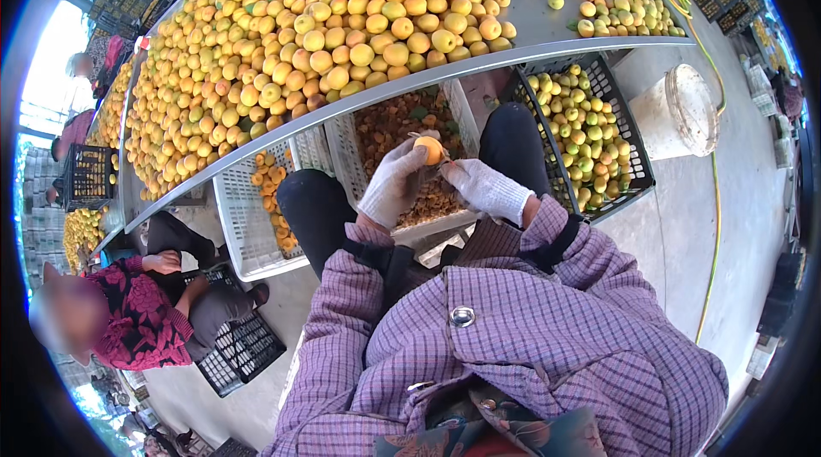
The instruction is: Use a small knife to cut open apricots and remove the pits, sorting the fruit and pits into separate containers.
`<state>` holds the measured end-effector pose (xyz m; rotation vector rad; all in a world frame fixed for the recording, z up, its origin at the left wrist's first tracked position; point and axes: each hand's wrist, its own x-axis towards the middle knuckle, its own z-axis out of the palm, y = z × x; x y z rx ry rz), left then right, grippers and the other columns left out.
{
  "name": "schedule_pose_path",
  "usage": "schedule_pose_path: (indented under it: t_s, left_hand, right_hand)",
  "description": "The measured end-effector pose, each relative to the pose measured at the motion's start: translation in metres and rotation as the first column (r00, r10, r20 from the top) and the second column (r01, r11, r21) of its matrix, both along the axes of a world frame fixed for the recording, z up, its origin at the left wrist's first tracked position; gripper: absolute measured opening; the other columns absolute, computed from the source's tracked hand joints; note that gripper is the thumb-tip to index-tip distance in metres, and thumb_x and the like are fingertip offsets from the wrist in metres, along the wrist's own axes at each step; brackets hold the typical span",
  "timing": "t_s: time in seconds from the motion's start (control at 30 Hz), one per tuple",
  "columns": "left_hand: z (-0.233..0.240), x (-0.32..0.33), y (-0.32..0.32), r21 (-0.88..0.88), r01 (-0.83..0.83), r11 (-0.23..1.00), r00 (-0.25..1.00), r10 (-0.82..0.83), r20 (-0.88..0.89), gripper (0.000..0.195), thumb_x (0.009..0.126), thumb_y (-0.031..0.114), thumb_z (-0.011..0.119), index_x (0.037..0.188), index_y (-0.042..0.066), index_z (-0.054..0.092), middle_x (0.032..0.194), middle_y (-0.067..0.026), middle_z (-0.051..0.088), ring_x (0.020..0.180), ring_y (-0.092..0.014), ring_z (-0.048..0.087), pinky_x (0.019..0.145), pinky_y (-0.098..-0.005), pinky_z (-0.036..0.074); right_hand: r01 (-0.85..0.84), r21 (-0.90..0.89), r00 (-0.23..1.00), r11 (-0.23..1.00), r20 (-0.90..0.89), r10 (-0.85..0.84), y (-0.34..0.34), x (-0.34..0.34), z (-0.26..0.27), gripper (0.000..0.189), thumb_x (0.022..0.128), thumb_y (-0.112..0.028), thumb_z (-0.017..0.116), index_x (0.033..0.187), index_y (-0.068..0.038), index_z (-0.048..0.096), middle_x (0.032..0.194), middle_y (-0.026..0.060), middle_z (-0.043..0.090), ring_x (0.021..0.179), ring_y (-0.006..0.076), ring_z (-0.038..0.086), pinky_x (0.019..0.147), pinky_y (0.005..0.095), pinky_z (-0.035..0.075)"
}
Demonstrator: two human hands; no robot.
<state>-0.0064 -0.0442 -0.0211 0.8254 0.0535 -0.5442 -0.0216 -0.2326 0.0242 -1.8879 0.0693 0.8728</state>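
In my gloved left hand (394, 184) is a yellow-orange apricot (428, 150), held up between thumb and fingers. My gloved right hand (487, 189) is close beside the fruit, its fingertips pinched together. Something small and reddish shows at those fingertips, but I cannot tell what it is. Both hands are over a white plastic crate (471, 112) of brown scraps or pits between my knees. Left of my knee, apricot halves (272, 178) lie in another white plastic crate (247, 216). To the right, a black plastic crate (641, 165) holds whole green-yellow apricots (580, 136).
A metal-edged table (539, 56) heaped with apricots (359, 27) spans the front. A white bucket (673, 111) and a yellow hose (717, 213) are on the right-hand floor. At left, a co-worker (138, 316) sits by a black crate (240, 351).
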Motion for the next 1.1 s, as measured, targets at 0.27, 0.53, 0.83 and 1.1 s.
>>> schedule_pose_path:
  t_s: [0.27,0.53,0.83,1.1]
  left_hand:
    - [-0.012,-0.018,-0.045,-0.333,-0.2,0.922,0.965,0.126,-0.23,0.05,0.097,0.039,0.066,0.127,0.0,0.056,0.106,-0.0077,0.062,0.099,-0.021,0.062,0.093,-0.0336,0.049]
    - [0.003,-0.006,-0.02,0.042,-0.081,0.996,0.996,0.083,-0.042,0.043,0.098,0.036,0.063,0.126,0.003,0.057,0.11,-0.0081,0.063,0.102,-0.022,0.061,0.092,-0.0376,0.051]
    - [-0.012,-0.008,-0.02,0.087,-0.075,0.993,0.992,0.084,-0.098,0.046,0.102,0.04,0.058,0.131,0.004,0.055,0.112,-0.0108,0.064,0.105,-0.023,0.062,0.096,-0.0381,0.05]
    - [-0.036,-0.017,-0.031,-0.191,-0.245,0.95,0.913,0.16,-0.376,0.046,0.102,0.05,0.051,0.113,0.006,0.058,0.098,-0.0111,0.064,0.091,-0.028,0.062,0.09,-0.0439,0.05]
  right_hand:
    - [0.188,-0.096,0.946,0.978,0.284,-0.154,0.016,-0.028,-0.058,0.052,0.104,-0.044,0.044,0.109,0.004,0.063,0.098,0.0312,0.067,0.1,0.049,0.063,0.085,0.0505,0.051]
    - [0.082,-0.045,0.978,0.996,0.197,-0.071,-0.001,-0.022,-0.043,0.051,0.104,-0.044,0.045,0.11,0.005,0.061,0.098,0.0311,0.067,0.099,0.0488,0.063,0.084,0.0503,0.05]
    - [-0.006,-0.14,0.971,0.99,0.235,0.039,-0.001,-0.002,-0.052,0.053,0.103,-0.045,0.043,0.11,0.005,0.061,0.102,0.0319,0.066,0.103,0.0483,0.063,0.086,0.0523,0.05]
    - [0.033,-0.267,0.97,0.963,0.24,0.033,0.024,-0.032,-0.051,0.045,0.103,-0.041,0.045,0.113,0.001,0.059,0.099,0.0307,0.068,0.097,0.0465,0.066,0.082,0.0519,0.052]
